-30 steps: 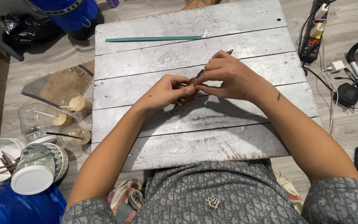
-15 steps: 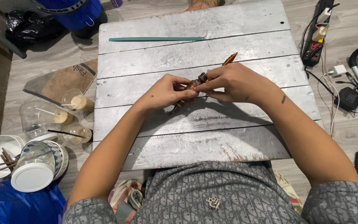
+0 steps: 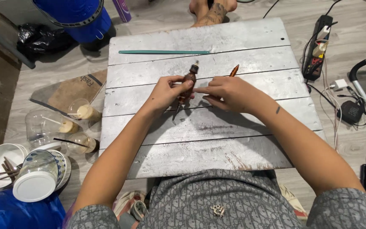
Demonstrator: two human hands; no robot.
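Planks of silvery board lie on wood-look floor.

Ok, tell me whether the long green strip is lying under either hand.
No. The long green strip lies alone near the far edge of the grey board, apart from the left hand and right hand.

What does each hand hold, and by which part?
Left hand grips the brown pen body at its middle; right hand covers the orange piece, grip hidden.
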